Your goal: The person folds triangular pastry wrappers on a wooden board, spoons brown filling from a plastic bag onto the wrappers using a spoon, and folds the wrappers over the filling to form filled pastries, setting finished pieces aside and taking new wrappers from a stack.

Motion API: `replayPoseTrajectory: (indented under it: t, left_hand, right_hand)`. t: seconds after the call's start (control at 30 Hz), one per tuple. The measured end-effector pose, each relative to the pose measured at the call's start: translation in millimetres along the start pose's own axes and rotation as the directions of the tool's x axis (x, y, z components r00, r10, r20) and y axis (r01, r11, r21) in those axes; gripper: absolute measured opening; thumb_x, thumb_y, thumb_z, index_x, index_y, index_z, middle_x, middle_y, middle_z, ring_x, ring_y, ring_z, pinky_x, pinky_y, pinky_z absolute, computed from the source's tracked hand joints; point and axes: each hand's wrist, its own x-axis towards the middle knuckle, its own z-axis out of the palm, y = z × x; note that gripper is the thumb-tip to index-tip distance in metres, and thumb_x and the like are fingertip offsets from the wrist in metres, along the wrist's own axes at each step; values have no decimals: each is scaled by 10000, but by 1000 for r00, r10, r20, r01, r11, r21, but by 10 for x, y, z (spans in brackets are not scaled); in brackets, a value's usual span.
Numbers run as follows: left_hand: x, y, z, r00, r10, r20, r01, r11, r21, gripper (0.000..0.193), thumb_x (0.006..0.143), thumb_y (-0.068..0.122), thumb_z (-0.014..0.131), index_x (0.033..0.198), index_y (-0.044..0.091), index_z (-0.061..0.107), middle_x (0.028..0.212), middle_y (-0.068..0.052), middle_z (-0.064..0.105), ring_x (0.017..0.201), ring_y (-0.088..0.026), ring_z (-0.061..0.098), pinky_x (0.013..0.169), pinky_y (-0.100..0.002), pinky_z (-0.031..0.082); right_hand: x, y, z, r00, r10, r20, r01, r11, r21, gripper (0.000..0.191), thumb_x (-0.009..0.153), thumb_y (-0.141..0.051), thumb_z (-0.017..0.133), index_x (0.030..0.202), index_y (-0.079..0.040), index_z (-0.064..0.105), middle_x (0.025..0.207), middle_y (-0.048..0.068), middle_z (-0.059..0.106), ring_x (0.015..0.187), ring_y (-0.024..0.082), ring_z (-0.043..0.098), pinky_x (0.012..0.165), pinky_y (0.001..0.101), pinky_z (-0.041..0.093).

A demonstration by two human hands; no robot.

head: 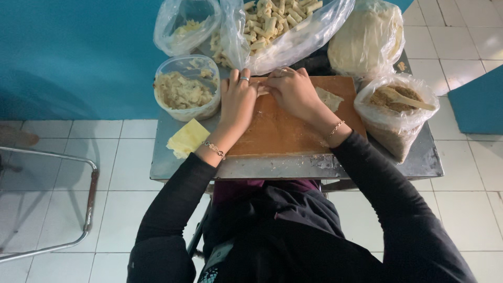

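Single view only, from a head-worn camera, aimed almost straight down. Close above the small metal tabletop [293,166], which fills the upper middle of the frame. Nearest the lens, along the bottom edge, the wearer's own dark torso and black sleeves [173,209]. Far side of the scene at the top: clear bags against a teal wall [73,52]. White floor tiles [461,199] left and right, a chair frame [89,199] at far left.
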Motion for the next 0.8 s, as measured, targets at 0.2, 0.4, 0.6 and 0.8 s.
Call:
replayPoseTrajectory:
  t: [0.2,0.4,0.6,0.8]
  left_hand:
    - [-24,-14,39,1000,28,3,-28,999,-35,197,910,214,686,926,21,721,1260,-147,588,1158,-317,500,894,-461,401]
    - [-11,65,-16,998,-61,-20,62,996,66,119,859,156,672,923,88,746,1269,-78,587,1178,-266,502,940,-475,376]
    - [-18,99,-43,988,-66,141,59,997,59,102,880,131,658,926,114,749,1260,-61,579,1243,-268,488,991,-490,351]
    - [-17,95,-29,997,-38,69,30,993,110,214,893,135,649,1086,70,715,1279,-65,566,1252,-259,483,991,-469,357]
  right_hand:
    - [-9,10,52,999,-39,-26,36,993,-116,66,873,-220,753,932,-212,779,992,-43,734,1043,185,661,875,412,409]
    - [58,30,125,999,-28,-32,22,988,-151,68,898,-197,729,904,-225,790,1023,-44,720,1096,197,621,884,418,407]
    - [-28,-12,166,996,-66,-59,47,960,-275,160,893,-191,683,1003,-212,798,1096,-37,710,1143,189,578,891,423,394]
    - [-123,-18,227,992,-105,-62,75,923,-377,280,893,-149,647,1137,-198,775,1151,-67,710,1165,159,568,930,425,381]
